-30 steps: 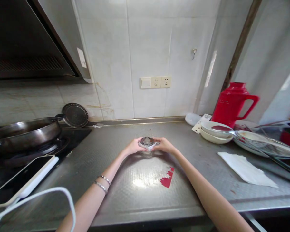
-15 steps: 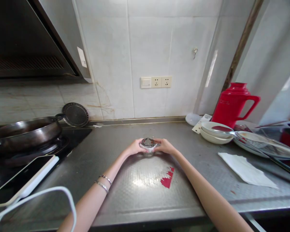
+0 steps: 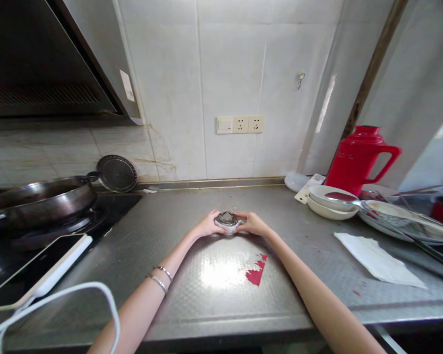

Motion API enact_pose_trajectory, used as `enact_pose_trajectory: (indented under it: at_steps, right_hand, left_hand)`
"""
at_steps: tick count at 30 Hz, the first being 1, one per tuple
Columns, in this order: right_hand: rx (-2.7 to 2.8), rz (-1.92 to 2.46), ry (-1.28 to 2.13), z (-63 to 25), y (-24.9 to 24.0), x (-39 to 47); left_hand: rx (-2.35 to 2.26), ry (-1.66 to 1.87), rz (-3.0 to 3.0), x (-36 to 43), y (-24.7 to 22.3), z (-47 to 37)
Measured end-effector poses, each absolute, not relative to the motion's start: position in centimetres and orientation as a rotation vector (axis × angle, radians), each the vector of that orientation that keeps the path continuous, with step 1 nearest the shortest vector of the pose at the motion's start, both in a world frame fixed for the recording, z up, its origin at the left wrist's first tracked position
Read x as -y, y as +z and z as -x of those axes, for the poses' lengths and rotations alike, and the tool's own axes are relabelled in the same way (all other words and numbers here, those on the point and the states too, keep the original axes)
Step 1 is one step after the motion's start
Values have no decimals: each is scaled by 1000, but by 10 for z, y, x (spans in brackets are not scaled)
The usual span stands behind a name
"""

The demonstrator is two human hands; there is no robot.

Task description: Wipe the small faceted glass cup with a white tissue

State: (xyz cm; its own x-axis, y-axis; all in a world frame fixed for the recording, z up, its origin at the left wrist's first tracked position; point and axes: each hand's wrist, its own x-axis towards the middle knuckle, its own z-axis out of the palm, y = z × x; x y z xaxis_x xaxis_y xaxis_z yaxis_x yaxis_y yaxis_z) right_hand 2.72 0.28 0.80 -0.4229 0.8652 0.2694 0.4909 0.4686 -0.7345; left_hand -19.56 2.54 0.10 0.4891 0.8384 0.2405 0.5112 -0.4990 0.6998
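The broad grey textured metal countertop (image 3: 184, 209) spans the view; its middle, where the hands meet, is the clock's centre. Between 10 and 11 o'clock hangs a large black slatted range hood (image 3: 40, 54). At 9, a wide dull-silver metal pan (image 3: 40, 206) sits on the stove, and at 2 stands a tall red flask with a looped handle (image 3: 350, 167). A dark round ridged disc (image 3: 117, 173) leans upright at 10. Two stacked round whitish bowls (image 3: 334, 212) are near 3; a flat white paper sheet (image 3: 380, 260) lies between 3 and 4.

The left hand (image 3: 207, 224), with two silvery bands (image 3: 158, 282) at its wrist, is just left of centre, the right hand (image 3: 254, 224) just right. Both are clamped on opposite sides of a small round object, dark and shiny above, white below (image 3: 227, 223), thumbs nearer, fingers beyond. Whether it touches the countertop I cannot tell. At 5 lies a jagged red patch (image 3: 256, 274).
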Motion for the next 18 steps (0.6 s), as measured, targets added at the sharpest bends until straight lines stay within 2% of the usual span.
enact_pose_trajectory:
  at_steps: [18]
  right_hand:
    - [2064, 1126, 717, -27, 5, -2]
  left_hand:
    - [-1090, 812, -2191, -21, -1, 196]
